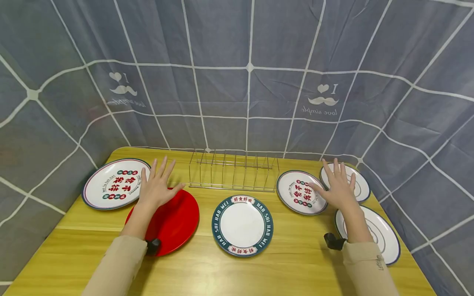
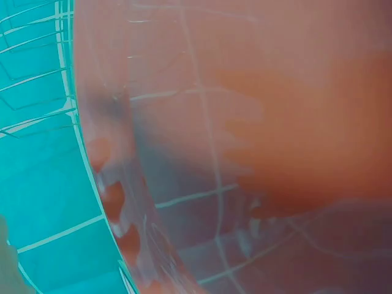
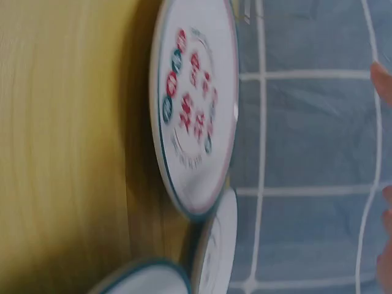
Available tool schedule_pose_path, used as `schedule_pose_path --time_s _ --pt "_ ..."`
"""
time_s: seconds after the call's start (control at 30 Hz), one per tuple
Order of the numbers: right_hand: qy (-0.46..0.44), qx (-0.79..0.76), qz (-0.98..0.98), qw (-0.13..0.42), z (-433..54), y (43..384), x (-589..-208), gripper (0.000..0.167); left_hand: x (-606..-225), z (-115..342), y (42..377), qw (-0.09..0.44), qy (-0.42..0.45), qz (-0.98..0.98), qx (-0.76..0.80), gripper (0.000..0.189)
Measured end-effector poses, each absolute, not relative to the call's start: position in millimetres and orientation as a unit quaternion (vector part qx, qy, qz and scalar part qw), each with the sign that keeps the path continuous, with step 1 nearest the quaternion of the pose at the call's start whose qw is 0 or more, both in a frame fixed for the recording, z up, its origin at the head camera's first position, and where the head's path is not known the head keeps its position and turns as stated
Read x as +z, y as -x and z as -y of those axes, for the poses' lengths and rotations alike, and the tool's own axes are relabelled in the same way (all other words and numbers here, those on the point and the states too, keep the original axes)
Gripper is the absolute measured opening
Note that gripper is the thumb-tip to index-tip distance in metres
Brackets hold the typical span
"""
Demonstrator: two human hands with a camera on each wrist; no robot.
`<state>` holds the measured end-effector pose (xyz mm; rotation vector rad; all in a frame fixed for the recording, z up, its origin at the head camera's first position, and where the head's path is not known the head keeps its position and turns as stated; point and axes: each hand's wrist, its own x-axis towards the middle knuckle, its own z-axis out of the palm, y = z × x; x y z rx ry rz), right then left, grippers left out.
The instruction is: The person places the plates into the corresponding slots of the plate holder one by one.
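Note:
My left hand (image 1: pixel 157 189) is spread with straight fingers above the red plate (image 1: pixel 174 222), holding nothing. Left of it lies a large white plate (image 1: pixel 98 187) with red characters and a dark rim. On the other side my right hand (image 1: pixel 338 187) is also spread and holds nothing, over the white plates at the right. Nearest to its thumb is a smaller plate with red characters (image 1: pixel 289 197), seen close in the right wrist view. Behind and below that hand are two white plates with grey rings, one at the back (image 1: pixel 361 187) and one nearer (image 1: pixel 386 242). The left wrist view is blurred and tinted.
A wire plate rack (image 1: pixel 233 172) stands at the back middle of the wooden table (image 1: pixel 289 267). In front of it lies a white plate with a green lettered rim (image 1: pixel 242 226). A grey checked curtain (image 1: pixel 222 94) borders the table behind and at the sides.

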<state>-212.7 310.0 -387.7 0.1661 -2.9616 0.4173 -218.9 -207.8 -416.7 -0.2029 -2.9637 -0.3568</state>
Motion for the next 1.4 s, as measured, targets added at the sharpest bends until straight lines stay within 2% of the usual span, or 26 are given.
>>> schedule_pose_path --time_s 0.17,0.3,0.43,0.63,0.8,1.03,1.3,1.4 --pt "-0.045 0.233 0.958 0.162 -334.1 194.7 -385.1 0.086 -412.9 203.8 227.5 0.098 0.070 0.968 -0.220 0.081" --pt "-0.019 0.313 0.926 0.210 -355.6 173.1 -381.9 0.086 -411.2 199.9 234.7 0.126 0.068 0.926 -0.348 0.077" --pt "0.023 0.381 0.896 0.225 -383.4 152.9 -388.8 0.086 -412.5 193.7 241.3 0.143 0.076 0.858 -0.488 0.072" --pt "0.078 0.454 0.856 0.235 -461.9 139.9 -444.5 0.095 -418.8 185.6 250.6 0.146 0.072 0.808 -0.567 0.067" --pt "0.106 0.522 0.822 0.204 -500.0 120.8 -465.1 0.098 -419.6 181.3 254.8 0.132 0.036 0.782 -0.608 0.066" --pt "0.201 0.462 0.858 0.102 -484.9 84.9 -452.7 0.095 -414.7 176.2 256.3 0.096 0.024 0.721 -0.686 0.066" --pt "0.124 0.530 0.837 0.056 -493.5 67.9 -463.1 0.088 -417.6 174.0 265.6 0.091 0.001 0.669 -0.738 0.057" --pt "0.101 0.603 0.791 0.030 -500.4 67.1 -471.2 0.087 -419.4 174.3 266.7 0.090 0.003 0.676 -0.731 0.054"
